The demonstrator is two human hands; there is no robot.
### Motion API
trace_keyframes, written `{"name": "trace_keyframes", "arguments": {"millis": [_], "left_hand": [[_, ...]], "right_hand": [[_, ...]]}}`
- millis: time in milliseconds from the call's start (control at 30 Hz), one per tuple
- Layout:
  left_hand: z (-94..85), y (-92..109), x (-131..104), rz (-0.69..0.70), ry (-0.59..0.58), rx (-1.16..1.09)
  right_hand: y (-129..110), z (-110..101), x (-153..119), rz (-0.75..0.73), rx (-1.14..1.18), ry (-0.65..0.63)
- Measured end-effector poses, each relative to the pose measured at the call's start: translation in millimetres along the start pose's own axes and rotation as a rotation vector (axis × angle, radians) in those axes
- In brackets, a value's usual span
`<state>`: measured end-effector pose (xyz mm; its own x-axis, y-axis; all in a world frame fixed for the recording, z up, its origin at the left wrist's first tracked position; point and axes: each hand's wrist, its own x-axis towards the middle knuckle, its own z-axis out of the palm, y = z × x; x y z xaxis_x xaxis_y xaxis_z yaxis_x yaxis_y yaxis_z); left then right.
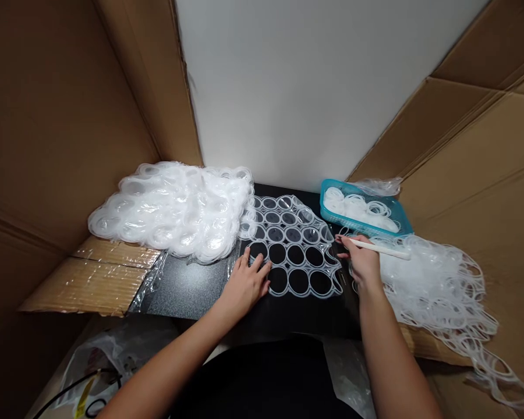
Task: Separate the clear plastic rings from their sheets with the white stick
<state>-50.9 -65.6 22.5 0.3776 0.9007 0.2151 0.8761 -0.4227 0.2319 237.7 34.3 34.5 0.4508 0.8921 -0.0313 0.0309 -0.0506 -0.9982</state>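
A clear sheet with rows of white-edged rings [293,235] lies on the black table in front of me. My left hand [245,283] rests on its lower left part, fingers spread. In my right hand [361,259] is a white pen-like tool [382,249], held near the sheet's right edge. The rings in the two nearest rows look black inside, while those further back look greyish. Left of the sheet is a thick stack of similar ringed sheets [179,209].
A blue basket [402,214] of loose white rings stands at the back right. Below it, a heap of ringed plastic scraps [436,285] hangs over the table's right side. Cardboard walls [484,151] stand on both sides. A plastic bag and cables lie at lower left.
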Motion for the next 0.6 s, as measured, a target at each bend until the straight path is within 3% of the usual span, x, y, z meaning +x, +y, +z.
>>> {"name": "trace_keyframes", "arguments": {"millis": [100, 233, 367, 467, 600], "left_hand": [[-2.9, -4.6, -2.0, 0.003, 0.063, -0.018], [-5.3, -17.9, -9.4, -0.028, 0.146, -0.076], [-5.2, -28.0, -16.7, -0.04, 0.121, -0.052], [-3.6, -27.8, -19.5, -0.029, 0.084, -0.028], [0.7, -24.5, -21.2, -0.037, 0.078, 0.013]], "right_hand": [[-6.2, 6.2, -9.1, 0.18, 0.235, -0.253], [-15.9, 23.8, -22.8, 0.38, 0.476, -0.462], [-24.3, 54.5, -40.1, 0.457, 0.559, -0.698], [-20.2, 83.6, -60.7, 0.37, 0.388, -0.855], [-3.1, 111.9, -85.3, -0.044, -0.136, -0.909]]}}
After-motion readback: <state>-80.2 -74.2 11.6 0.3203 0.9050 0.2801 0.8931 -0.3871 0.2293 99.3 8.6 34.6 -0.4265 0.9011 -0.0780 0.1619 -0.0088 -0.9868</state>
